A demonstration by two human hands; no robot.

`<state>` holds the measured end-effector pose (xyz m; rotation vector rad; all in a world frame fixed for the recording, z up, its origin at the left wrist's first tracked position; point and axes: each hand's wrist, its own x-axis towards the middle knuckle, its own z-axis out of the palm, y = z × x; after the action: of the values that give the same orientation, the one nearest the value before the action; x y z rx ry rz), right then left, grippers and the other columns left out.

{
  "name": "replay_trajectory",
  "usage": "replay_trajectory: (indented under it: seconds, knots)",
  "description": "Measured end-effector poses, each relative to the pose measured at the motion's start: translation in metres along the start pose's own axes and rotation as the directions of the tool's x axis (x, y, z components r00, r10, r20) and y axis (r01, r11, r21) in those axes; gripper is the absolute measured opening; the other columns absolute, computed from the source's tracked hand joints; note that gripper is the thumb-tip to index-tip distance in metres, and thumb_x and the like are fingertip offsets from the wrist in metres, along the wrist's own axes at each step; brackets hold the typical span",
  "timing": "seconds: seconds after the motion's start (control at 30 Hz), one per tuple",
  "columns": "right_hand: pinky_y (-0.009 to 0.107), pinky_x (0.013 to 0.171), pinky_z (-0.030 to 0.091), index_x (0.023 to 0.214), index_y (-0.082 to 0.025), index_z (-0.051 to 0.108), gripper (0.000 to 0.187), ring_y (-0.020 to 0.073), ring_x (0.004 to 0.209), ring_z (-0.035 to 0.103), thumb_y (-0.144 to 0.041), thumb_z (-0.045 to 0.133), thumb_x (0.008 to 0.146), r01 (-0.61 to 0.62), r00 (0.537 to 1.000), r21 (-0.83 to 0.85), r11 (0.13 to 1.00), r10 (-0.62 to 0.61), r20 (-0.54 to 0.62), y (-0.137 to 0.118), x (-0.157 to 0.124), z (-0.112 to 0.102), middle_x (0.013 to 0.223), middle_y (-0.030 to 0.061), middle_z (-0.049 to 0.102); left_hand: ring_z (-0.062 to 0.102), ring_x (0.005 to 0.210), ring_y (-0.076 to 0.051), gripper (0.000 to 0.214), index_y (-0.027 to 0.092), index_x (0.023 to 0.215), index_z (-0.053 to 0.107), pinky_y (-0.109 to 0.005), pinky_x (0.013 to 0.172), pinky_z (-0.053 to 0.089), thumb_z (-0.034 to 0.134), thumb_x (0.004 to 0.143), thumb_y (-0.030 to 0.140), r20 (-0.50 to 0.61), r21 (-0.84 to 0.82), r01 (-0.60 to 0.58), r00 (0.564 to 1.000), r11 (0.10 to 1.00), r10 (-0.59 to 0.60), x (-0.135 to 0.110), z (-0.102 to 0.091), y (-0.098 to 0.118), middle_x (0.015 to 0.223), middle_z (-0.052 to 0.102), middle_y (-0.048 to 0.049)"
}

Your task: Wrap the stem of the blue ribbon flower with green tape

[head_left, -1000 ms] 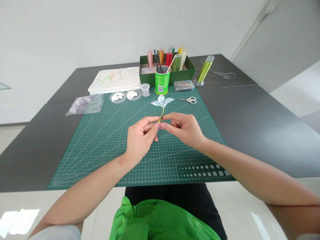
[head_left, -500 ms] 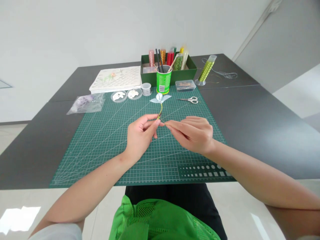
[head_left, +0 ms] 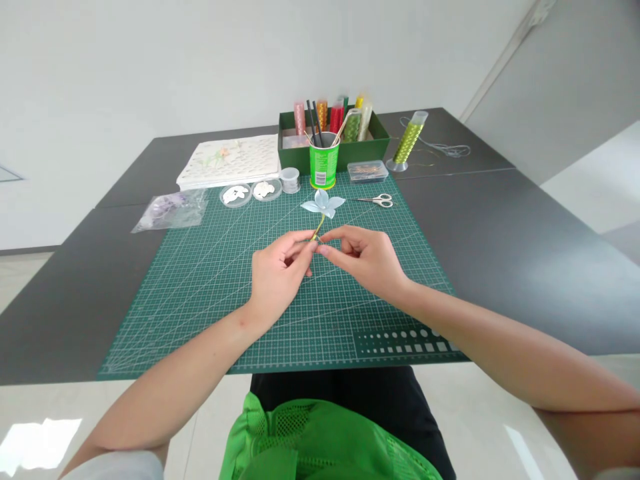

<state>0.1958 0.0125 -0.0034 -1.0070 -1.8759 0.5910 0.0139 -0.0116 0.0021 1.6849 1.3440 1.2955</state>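
A small pale blue flower [head_left: 323,203] with thin petals stands on a short yellow-green stem over the green cutting mat [head_left: 210,287]. My left hand [head_left: 277,273] pinches the bottom of the stem between thumb and fingers. My right hand [head_left: 367,259] meets it fingertip to fingertip, its thumb and forefinger closed on the same stem end; a fine wire may run there but is too thin to make out. Both hands hover just above the middle of the mat.
Behind the flower stand a green can of sticks [head_left: 324,160], a green box with bead tubes [head_left: 350,137], small scissors [head_left: 377,199], a clear case [head_left: 367,171], round dishes [head_left: 236,194], a thread spool [head_left: 290,179], a patterned sheet pad [head_left: 231,160], a plastic bag [head_left: 170,209] and a green wire spool [head_left: 407,143].
My right hand drew away to the right along the stem end, then came back to meet the left fingertips. The flower turned slightly and its petals now face up more.
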Motion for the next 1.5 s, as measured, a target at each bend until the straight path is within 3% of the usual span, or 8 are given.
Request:
replay_trajectory:
  seconds: [0.2,0.4,0.53,0.67,0.8,0.97,1.2,1.5]
  knots:
    - [0.022,0.05,0.034,0.09,-0.019,0.077,0.015,0.0065,0.049,0.046,-0.022,0.066,0.1,0.256,0.953,-0.206,0.944,-0.283,-0.11,0.002,-0.004,0.002,0.055,-0.0069,0.053,0.065,0.049,-0.01,0.018,0.022,0.109,0.079,-0.021,0.05,0.05,0.067,0.097,0.029,0.032,0.037,-0.044,0.999,0.998,0.043,0.001,0.0,-0.004,0.08,0.082,0.0001]
    - [0.032,0.053,0.032,0.09,-0.024,0.072,0.018,0.0105,0.056,0.049,-0.012,0.062,0.1,0.63,0.645,-0.676,0.384,-0.743,0.179,-0.005,0.004,-0.025,0.062,-0.0043,0.059,0.066,0.051,-0.009,0.021,0.018,0.112,0.078,-0.019,0.053,0.051,0.065,0.096,0.018,0.176,0.128,-0.004,0.984,0.992,-0.019,0.003,-0.001,-0.005,0.076,0.08,0.0009]
    - [0.037,0.083,0.046,0.097,-0.025,0.07,0.015,0.015,0.091,0.063,-0.011,0.065,0.098,0.687,0.539,-0.68,0.256,-0.808,0.24,-0.007,0.01,-0.036,0.096,-0.0008,0.072,0.066,0.052,-0.009,0.021,0.019,0.107,0.08,-0.019,0.057,0.052,0.063,0.095,0.016,0.273,0.194,0.051,0.956,0.98,-0.104,0.005,-0.001,-0.004,0.073,0.079,0.0017]
    - [0.042,0.095,0.048,0.107,-0.033,0.07,0.013,0.0202,0.103,0.064,-0.027,0.073,0.096,0.629,0.572,-0.683,0.372,-0.816,0.082,0.004,0.008,-0.042,0.111,0.0005,0.072,0.06,0.05,-0.007,0.018,0.017,0.105,0.078,-0.019,0.051,0.047,0.065,0.094,0.022,0.31,0.083,0.208,0.924,0.975,-0.223,0.008,-0.001,-0.003,0.082,0.081,-0.0015]
    - [0.052,0.102,0.049,0.124,-0.041,0.07,0.027,0.028,0.112,0.063,-0.039,0.065,0.098,0.561,0.71,-0.655,0.506,-0.701,0.067,0.022,0.008,-0.044,0.12,0.0038,0.07,0.052,0.046,-0.006,0.022,0.013,0.106,0.076,-0.018,0.041,0.037,0.073,0.091,0.029,0.374,-0.194,0.462,0.85,0.866,-0.37,0.014,-0.004,-0.002,0.083,0.08,-0.0053]
    - [0.059,0.118,0.036,0.12,-0.044,0.071,0.029,0.0304,0.126,0.057,-0.032,0.071,0.093,0.533,0.808,-0.518,0.669,-0.584,0.076,0.033,0.016,-0.042,0.135,-0.0012,0.065,0.045,0.047,-0.003,0.026,0.013,0.1,0.079,-0.016,0.039,0.03,0.083,0.082,0.032,0.464,-0.423,0.563,0.808,0.71,-0.363,0.018,-0.006,-0.005,0.081,0.077,-0.0047]
    - [0.06,0.125,0.032,0.11,-0.038,0.077,0.016,0.0326,0.137,0.049,-0.042,0.075,0.094,0.547,0.817,-0.482,0.685,-0.563,0.126,0.019,0.017,-0.035,0.148,-0.0006,0.056,0.046,0.045,-0.003,0.02,0.013,0.091,0.077,-0.016,0.039,0.031,0.082,0.082,0.03,0.542,-0.419,0.581,0.777,0.698,-0.321,0.017,-0.005,-0.003,0.078,0.077,-0.0042]
    - [0.061,0.128,0.027,0.101,-0.035,0.078,0.01,0.0333,0.146,0.042,-0.041,0.072,0.096,0.51,0.855,-0.461,0.727,-0.489,0.174,0.013,0.016,-0.037,0.153,-0.0046,0.055,0.058,0.048,-0.008,0.021,0.015,0.107,0.077,-0.018,0.04,0.041,0.069,0.092,0.028,0.5,-0.046,0.354,0.818,0.934,-0.286,0.006,0.0,-0.003,0.083,0.081,-0.004]
